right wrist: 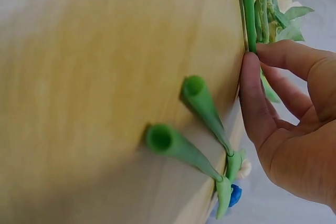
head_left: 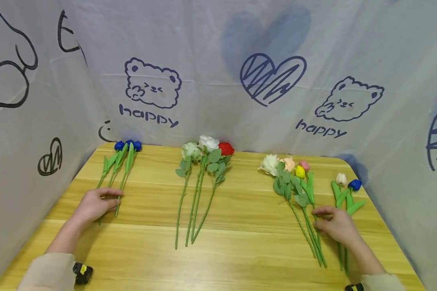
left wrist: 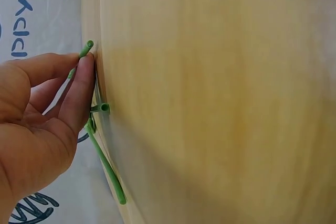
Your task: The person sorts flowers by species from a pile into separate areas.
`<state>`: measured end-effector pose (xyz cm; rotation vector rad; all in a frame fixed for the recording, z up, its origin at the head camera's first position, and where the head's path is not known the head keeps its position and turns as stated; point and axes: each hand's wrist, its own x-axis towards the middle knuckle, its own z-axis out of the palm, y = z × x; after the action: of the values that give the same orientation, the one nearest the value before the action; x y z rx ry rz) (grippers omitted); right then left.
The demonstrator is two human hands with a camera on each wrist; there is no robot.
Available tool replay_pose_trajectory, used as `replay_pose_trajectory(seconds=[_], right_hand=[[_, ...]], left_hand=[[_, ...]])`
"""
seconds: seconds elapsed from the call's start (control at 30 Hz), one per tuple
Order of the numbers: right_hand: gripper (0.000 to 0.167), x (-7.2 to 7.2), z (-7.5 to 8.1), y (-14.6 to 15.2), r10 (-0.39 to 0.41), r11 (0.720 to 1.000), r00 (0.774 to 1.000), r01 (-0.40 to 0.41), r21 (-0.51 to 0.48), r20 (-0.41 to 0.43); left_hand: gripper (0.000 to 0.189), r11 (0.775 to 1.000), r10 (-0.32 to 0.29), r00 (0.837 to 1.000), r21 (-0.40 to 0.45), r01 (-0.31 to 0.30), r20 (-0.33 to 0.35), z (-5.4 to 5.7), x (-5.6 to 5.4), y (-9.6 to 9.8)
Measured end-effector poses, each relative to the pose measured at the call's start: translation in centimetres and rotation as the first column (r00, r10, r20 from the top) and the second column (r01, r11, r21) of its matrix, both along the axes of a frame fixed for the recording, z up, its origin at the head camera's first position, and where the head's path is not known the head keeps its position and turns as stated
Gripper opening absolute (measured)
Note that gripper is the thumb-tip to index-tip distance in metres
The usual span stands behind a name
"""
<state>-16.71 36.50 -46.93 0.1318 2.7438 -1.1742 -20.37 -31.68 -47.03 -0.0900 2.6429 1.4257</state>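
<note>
At the left, three artificial blue tulips (head_left: 129, 144) lie with their heads at the table's far edge. My left hand (head_left: 94, 206) pinches the rightmost one's green stem (left wrist: 85, 49) between thumb and fingertips; two more stems lie beside it. At the right, my right hand (head_left: 336, 226) pinches a green stem (right wrist: 250, 19) at the right side of a bunch, apparently the pink tulip's (head_left: 304, 165). A yellow tulip (head_left: 300, 171), a cream rose (head_left: 269, 164) and a peach flower (head_left: 287, 163) share that bunch. Right of this hand lie a white tulip (head_left: 341, 179) and a blue tulip (head_left: 355, 185).
Mid-table lies a group with a pale green rose (head_left: 191, 150), a white rose (head_left: 208, 142) and a red rose (head_left: 226, 148), stems toward me. A printed cloth (head_left: 211, 97) hangs behind and beside the wooden table (head_left: 138, 258).
</note>
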Motion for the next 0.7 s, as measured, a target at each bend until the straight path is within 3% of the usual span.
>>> replay_pose_trajectory(seconds=[0.3, 0.7], right_hand=[[0.039, -0.13, 0.12, -0.09, -0.034, 0.999, 0.999, 0.034, 0.004, 0.015], [0.042, -0.10, 0.49, 0.54, -0.063, 0.996, 0.997, 0.066, -0.066, 0.039]], left_hand=[[0.038, 1.000, -0.001, 1.000, -0.023, 0.001, 0.025, 0.34, -0.18, 0.00], [0.037, 0.996, -0.003, 1.000, -0.092, 0.004, 0.014, 0.68, 0.11, 0.31]])
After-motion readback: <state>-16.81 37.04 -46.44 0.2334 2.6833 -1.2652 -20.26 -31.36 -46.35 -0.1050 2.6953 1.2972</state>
